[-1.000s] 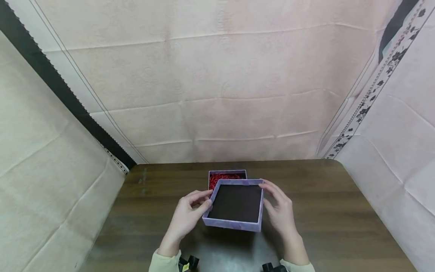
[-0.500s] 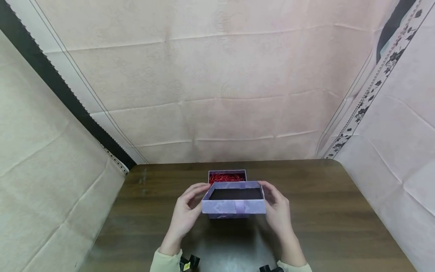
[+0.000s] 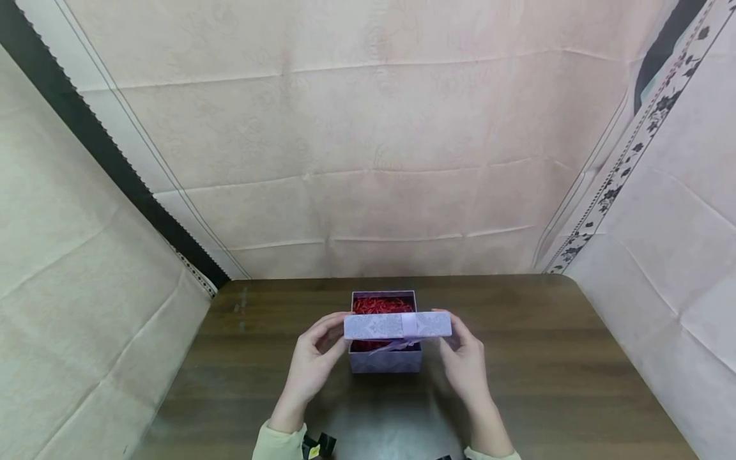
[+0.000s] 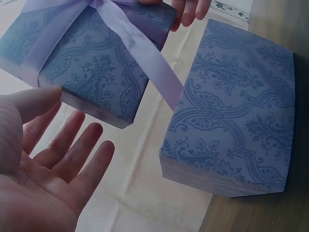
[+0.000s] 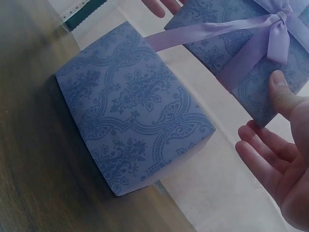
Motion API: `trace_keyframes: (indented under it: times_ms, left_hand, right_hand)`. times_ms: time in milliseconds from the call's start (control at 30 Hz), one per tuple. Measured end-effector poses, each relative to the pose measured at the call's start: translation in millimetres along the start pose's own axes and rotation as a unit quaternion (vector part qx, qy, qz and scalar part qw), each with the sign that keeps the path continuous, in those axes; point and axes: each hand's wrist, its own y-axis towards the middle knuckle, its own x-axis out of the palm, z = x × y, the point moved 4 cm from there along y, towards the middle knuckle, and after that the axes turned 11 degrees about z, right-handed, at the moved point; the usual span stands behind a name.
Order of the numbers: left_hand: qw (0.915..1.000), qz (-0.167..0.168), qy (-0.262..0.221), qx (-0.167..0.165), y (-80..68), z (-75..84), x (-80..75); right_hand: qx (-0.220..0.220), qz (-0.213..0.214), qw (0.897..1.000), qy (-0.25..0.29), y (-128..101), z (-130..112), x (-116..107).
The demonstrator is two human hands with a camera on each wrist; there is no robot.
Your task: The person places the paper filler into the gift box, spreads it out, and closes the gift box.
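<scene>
A patterned lavender-blue box lid point(image 3: 376, 326) is held in the air by both hands, over the open box point(image 3: 385, 363). My left hand point(image 3: 310, 367) grips the lid's left end, its thumb at the edge in the left wrist view. At the right end, my right hand point(image 3: 468, 367) pinches it, thumb on the patterned face point(image 5: 222, 34) and fingers behind. A lilac ribbon bow point(image 5: 281, 21) is tied on the lid, and one tail hangs toward the box. Red shredded paper point(image 3: 381, 305) shows inside the box, partly hidden by the lid.
The box stands on a dark wooden table point(image 3: 276, 319), near its back edge. Pale cloth hangings point(image 3: 368, 160) enclose the back and both sides. A small black device point(image 3: 322, 445) is at the left wrist.
The lid has turned over from its dark inside facing up to its patterned, ribboned face toward me. More of the box front now shows beneath it. Both hands keep hold of it.
</scene>
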Motion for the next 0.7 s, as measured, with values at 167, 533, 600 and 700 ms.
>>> trace_keyframes:
  times_ms: [167, 533, 600, 700]
  left_hand:
    - [0.9995, 0.017, 0.016, -0.019, -0.2, -12.2, -1.8]
    - [0.9995, 0.026, -0.001, -0.019, -1.2, -7.8, -1.8]
    - [0.9994, 0.028, -0.001, -0.018, -1.0, -6.4, -1.8]
    - [0.9996, 0.027, -0.004, -0.009, -0.5, -8.4, -2.7]
  right_hand:
    - [0.019, 0.003, 1.000, -0.004, -1.4, -0.7, 1.3]
    - [0.022, 0.000, 0.999, -0.036, -7.5, -47.4, -0.6]
    - [0.026, 0.002, 0.999, -0.031, -6.7, -39.9, 0.1]
    - [0.026, 0.003, 0.999, -0.021, -5.1, -22.6, 2.3]
